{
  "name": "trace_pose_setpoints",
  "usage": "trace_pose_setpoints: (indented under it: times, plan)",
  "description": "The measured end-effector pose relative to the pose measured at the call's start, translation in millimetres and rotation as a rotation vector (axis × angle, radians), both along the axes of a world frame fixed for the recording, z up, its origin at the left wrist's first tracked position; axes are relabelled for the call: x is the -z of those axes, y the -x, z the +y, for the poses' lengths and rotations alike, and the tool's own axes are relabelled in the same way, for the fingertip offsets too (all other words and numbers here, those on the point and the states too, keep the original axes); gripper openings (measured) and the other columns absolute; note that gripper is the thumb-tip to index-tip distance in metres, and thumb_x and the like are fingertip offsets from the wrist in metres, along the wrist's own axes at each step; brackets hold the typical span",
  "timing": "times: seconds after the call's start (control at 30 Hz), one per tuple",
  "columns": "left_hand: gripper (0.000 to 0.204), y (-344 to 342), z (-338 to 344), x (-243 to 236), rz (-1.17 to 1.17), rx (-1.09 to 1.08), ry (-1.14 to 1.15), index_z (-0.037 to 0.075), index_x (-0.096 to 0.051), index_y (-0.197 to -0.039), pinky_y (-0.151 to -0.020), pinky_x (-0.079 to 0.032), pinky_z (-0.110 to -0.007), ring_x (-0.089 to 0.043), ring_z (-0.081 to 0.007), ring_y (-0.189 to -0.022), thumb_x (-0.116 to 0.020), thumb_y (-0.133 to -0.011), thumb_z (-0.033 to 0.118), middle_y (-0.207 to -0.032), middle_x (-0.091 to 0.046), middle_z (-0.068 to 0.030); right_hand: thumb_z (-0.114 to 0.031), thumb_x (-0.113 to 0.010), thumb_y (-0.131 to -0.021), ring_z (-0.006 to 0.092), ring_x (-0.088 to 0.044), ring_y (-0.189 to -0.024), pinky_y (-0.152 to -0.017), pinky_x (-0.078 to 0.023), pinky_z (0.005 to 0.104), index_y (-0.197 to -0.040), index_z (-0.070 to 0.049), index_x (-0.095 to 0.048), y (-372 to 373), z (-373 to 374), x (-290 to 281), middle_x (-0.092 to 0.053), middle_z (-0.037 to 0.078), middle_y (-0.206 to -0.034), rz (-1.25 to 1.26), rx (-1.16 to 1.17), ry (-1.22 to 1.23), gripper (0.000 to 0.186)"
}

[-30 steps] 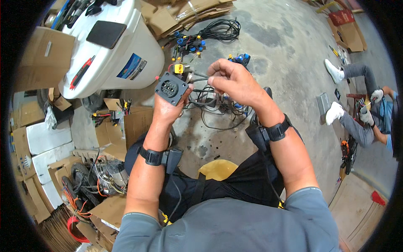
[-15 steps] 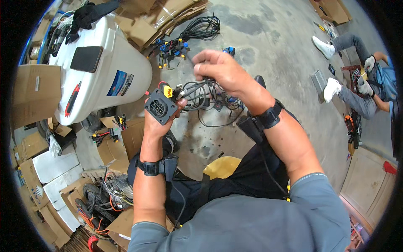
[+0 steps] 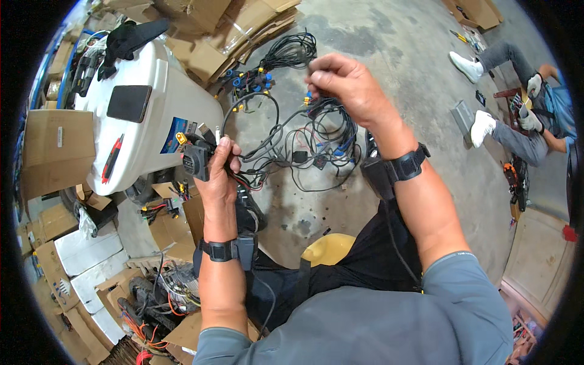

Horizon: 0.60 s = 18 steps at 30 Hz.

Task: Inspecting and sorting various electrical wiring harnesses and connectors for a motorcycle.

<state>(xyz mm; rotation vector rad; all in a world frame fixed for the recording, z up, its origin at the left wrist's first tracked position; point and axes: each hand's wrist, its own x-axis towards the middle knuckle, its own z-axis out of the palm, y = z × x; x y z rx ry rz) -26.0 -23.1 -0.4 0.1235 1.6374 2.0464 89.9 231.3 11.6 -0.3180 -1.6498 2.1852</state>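
Note:
My left hand (image 3: 222,163) is closed around a black square multi-pin socket (image 3: 196,162) and the cable ends at its back. A yellow plug (image 3: 180,139) sticks out above the socket, and a white-tipped cable end (image 3: 217,132) rises beside my thumb. From this hand a black cable (image 3: 278,115) loops away over the floor. My right hand (image 3: 350,88) is raised ahead and to the right, its thumb and fingers curled together in a pinch. What lies between those fingertips I cannot make out. Below it spreads a tangle of black cables (image 3: 337,121).
A white tub (image 3: 159,91) at the left carries a phone (image 3: 129,102) and a red-black cutter (image 3: 111,157). Coiled cables (image 3: 292,48) and blue and yellow connectors (image 3: 252,80) lie ahead near flattened cardboard (image 3: 225,27). A gloved person (image 3: 535,115) sits at the right.
My left hand has shifted left and turned the socket to face left. My right hand has moved farther ahead and right. The cable between them has opened into a wide loop.

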Motion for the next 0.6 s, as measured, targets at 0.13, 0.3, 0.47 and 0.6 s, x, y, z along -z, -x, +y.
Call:
trace_pose_setpoints:
  times: [0.13,0.3,0.47,0.6]
  plan:
    - [0.013,-4.9,2.9,-3.6,0.033,0.017,-0.003,0.001,-0.058,-0.092,-0.044,-0.038,-0.021,-0.051,-0.0115,-0.052,-0.068,-0.086,0.009,-0.071,-0.06,-0.0081,-0.007,-0.063,-0.085,0.0119,-0.058,-0.074,-0.069,-0.049,0.0281,-0.103,0.001,-0.063,2.6,-16.6,1.9,-0.064,0.003,-0.081,-0.085,-0.097,-0.347,0.021]
    - [0.016,-3.1,-3.5,3.2,0.023,0.091,-0.026,0.002,-0.054,-0.096,-0.044,-0.038,-0.022,-0.051,-0.0115,-0.053,-0.067,-0.086,0.005,-0.07,-0.057,-0.007,-0.005,-0.065,-0.083,0.0121,-0.058,-0.074,-0.069,-0.048,0.0278,-0.122,-0.004,-0.053,3.5,-31.1,-0.4,-0.061,0.004,-0.079,-0.156,-0.124,-0.641,0.041]
    - [0.016,-14.4,2.0,-8.7,0.149,0.285,0.148,0.004,-0.058,-0.085,-0.045,-0.036,-0.022,-0.049,-0.009,-0.051,-0.072,-0.081,0.009,-0.067,-0.059,-0.0035,-0.004,-0.065,-0.08,0.0243,-0.061,-0.076,-0.069,-0.048,0.0343,-0.116,-0.007,-0.059,7.4,-36.1,13.9,-0.06,0.009,-0.082,-0.043,-0.071,-0.832,0.037]
    - [0.017,-8.8,-4.2,-10.7,0.145,0.355,0.279,0.005,-0.058,-0.083,-0.047,-0.038,-0.023,-0.051,-0.0077,-0.053,-0.074,-0.078,0.009,-0.068,-0.061,-0.0011,-0.01,-0.068,-0.079,0.0328,-0.055,-0.083,-0.072,-0.047,0.0409,-0.1,-0.004,-0.061,12.9,-39.8,10.2,-0.052,0.013,-0.084,-0.002,-0.009,-1.089,0.023]
